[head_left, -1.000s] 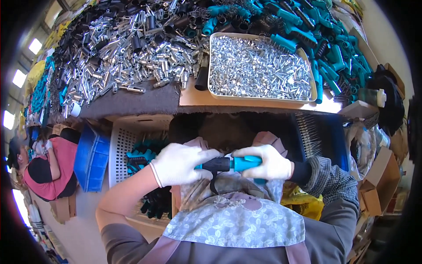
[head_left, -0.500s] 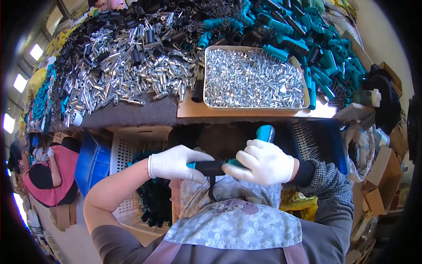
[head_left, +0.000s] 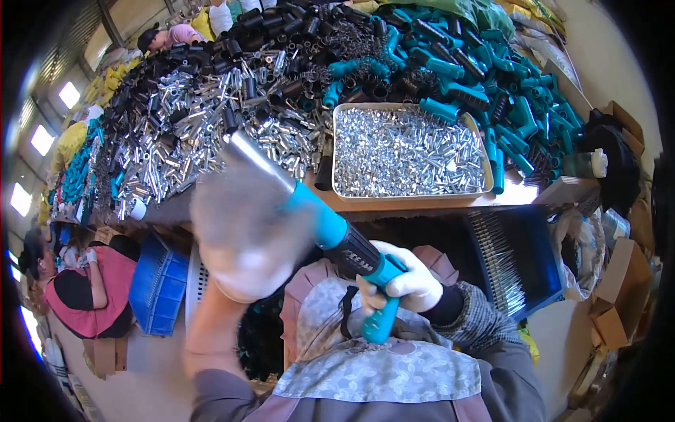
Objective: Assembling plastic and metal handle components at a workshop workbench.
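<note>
A teal-and-black pistol-shaped tool [head_left: 329, 224] with a silver tube slants across in front of me, its tube end pointing far left. My right hand [head_left: 411, 280], in a white glove, is closed around it where the teal handle meets the black collar. The handle hangs below that hand. My left hand [head_left: 246, 232], also gloved, is smeared by motion beside the upper teal part and the tube. Its fingers do not show clearly, so whether it touches the tool cannot be told.
Beyond lies a bench heaped with silver tubes [head_left: 176, 133], black sleeves and teal housings [head_left: 524, 112]. A tray [head_left: 415, 196] of small metal pieces stands at its front edge. Blue bins [head_left: 163, 281] sit left and right below. Co-workers [head_left: 91, 281] are at the left and far left.
The tool has turned from lying crosswise between both hands to slanting up and far left, its silver tube now showing. My left hand has moved left and farther away; the view has shifted.
</note>
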`<state>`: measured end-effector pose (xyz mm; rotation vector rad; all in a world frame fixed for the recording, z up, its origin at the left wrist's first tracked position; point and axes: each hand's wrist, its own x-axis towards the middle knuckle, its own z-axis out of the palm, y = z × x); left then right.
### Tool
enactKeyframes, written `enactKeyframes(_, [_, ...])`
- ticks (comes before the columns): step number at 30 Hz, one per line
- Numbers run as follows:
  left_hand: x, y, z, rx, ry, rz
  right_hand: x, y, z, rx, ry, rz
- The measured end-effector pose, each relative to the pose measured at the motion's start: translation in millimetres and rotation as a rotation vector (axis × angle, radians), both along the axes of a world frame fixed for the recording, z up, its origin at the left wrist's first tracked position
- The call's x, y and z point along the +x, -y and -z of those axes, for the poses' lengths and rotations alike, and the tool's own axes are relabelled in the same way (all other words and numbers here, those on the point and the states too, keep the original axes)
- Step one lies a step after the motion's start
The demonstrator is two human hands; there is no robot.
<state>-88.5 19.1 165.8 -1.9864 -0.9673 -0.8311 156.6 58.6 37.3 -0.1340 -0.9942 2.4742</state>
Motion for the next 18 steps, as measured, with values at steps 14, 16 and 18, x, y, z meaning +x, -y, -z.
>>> enactKeyframes(14, [-15,-32,79,-0.459,2.126,1.508,1,-8,11,0.638,0.586,0.337])
enactKeyframes(16, [-24,-21,79,-0.465,2.115,1.549,0,16,33,1.088,0.334,0.125])
enactKeyframes(18, [-45,-21,90,-0.375,2.134,1.408,3,16,8,1.119,0.018,0.034])
